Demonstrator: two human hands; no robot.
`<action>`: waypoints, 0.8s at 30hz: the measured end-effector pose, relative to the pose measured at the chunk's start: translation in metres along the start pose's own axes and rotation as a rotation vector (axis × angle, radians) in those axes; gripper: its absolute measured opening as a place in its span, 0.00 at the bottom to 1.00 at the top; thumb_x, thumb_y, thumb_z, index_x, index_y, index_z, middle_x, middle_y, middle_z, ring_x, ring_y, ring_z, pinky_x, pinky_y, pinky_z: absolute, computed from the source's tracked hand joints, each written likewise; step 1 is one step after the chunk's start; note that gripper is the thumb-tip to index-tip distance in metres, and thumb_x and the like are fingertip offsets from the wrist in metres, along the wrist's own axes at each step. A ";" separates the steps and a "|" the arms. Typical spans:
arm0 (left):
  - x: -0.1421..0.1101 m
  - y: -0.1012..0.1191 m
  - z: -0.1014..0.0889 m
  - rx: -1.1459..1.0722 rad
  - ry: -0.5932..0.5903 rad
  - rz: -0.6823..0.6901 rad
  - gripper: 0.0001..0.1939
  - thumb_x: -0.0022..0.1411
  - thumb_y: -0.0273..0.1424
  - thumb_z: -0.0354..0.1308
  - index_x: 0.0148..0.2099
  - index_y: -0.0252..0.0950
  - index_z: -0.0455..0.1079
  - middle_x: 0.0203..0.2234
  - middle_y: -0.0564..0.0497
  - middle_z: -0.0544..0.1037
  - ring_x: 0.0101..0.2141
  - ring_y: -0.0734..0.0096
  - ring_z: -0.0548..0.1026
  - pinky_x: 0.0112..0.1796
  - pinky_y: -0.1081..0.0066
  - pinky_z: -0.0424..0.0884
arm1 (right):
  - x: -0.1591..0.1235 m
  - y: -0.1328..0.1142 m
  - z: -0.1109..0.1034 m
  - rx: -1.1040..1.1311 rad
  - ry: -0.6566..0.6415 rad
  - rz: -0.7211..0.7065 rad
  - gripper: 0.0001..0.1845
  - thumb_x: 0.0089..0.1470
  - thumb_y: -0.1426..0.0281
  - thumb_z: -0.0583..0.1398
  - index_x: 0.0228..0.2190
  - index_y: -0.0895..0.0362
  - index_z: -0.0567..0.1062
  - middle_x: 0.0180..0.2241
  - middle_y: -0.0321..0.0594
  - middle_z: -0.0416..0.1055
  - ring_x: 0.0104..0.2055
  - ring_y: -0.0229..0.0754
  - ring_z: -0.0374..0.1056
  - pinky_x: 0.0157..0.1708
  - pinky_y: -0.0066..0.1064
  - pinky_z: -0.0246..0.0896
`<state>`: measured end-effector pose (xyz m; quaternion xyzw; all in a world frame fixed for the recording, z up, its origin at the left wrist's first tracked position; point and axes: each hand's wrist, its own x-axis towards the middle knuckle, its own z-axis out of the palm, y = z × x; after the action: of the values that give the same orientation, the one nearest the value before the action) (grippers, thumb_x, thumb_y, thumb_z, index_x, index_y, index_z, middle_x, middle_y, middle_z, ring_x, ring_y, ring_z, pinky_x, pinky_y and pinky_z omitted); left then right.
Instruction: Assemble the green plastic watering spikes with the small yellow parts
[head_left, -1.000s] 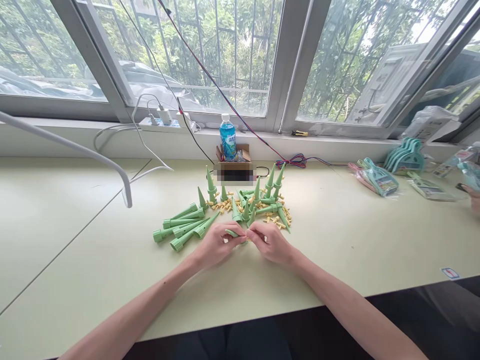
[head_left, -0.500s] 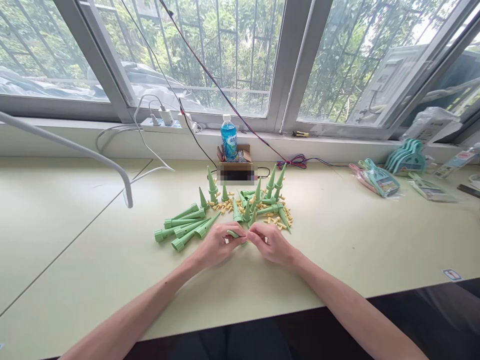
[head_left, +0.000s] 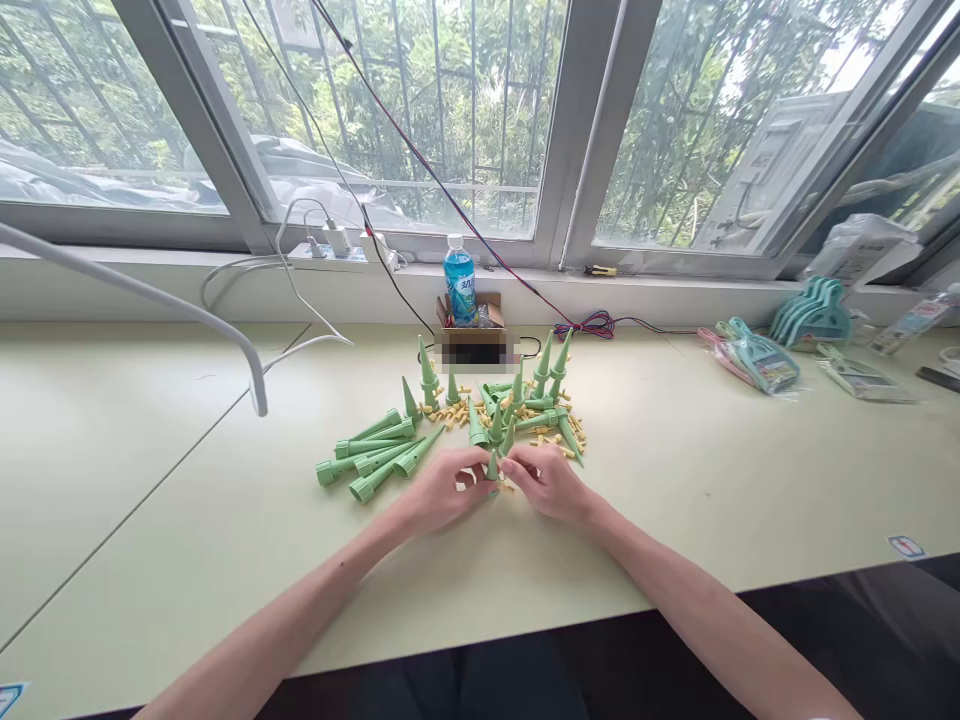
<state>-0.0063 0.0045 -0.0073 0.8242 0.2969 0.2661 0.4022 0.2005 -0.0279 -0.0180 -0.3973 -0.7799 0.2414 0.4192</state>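
Your left hand (head_left: 446,492) is pinching a green spike (head_left: 493,467) between thumb and fingers, and that spike is standing nearly upright, tip up, just above or on the pale table (head_left: 660,520) in front of you. Your right hand (head_left: 551,482) is hovering just beside it, thumb and forefinger curling close together near the spike's tip; you are hiding the fingertips' contact, so I cannot tell whether they are gripping anything. A small yellow fitting (head_left: 508,488) is showing low at the spike's right side, below your right fingertips, though I cannot tell whether it is joining the spike or lying beside it.

Beyond your hands, other green spikes (head_left: 427,372) are standing tip up, some of them at the far side of the pile, while more are lying among scattered yellow fittings (head_left: 454,415). To the left of the pile, near your left hand, a fanned group of lying spikes (head_left: 371,486) is pointing its narrow ends mostly to the right.

Behind the pile, a blue bottle (head_left: 460,287) is standing at an open cardboard box (head_left: 491,302), and a coiled red and blue cable (head_left: 592,324) is resting to the right of the box. Farther right, plastic-wrapped teal items (head_left: 766,362) are lying on the table, well apart from your hands
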 end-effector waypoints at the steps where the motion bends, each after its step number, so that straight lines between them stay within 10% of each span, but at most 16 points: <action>1: 0.000 0.000 0.000 0.009 -0.003 0.010 0.05 0.64 0.30 0.57 0.35 0.34 0.72 0.29 0.52 0.75 0.29 0.74 0.71 0.31 0.75 0.70 | 0.000 0.001 0.000 -0.011 0.013 -0.005 0.24 0.67 0.59 0.52 0.22 0.57 0.64 0.18 0.31 0.56 0.20 0.33 0.50 0.22 0.26 0.46; 14: 0.002 -0.004 -0.003 0.227 0.050 0.076 0.07 0.61 0.32 0.64 0.33 0.35 0.70 0.26 0.55 0.70 0.25 0.77 0.66 0.28 0.76 0.63 | 0.005 0.011 -0.002 -0.090 0.134 -0.050 0.29 0.68 0.55 0.48 0.18 0.56 0.62 0.16 0.31 0.52 0.18 0.32 0.47 0.20 0.28 0.43; 24: 0.000 -0.004 -0.004 0.517 0.232 0.483 0.07 0.68 0.31 0.57 0.36 0.35 0.68 0.25 0.53 0.71 0.22 0.78 0.64 0.24 0.76 0.61 | 0.007 0.015 -0.003 -0.076 0.217 -0.043 0.29 0.68 0.54 0.49 0.18 0.56 0.60 0.16 0.31 0.52 0.18 0.33 0.47 0.20 0.28 0.44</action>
<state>-0.0104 0.0082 -0.0082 0.9092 0.1951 0.3611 0.0698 0.2071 -0.0135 -0.0239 -0.4199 -0.7470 0.1581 0.4906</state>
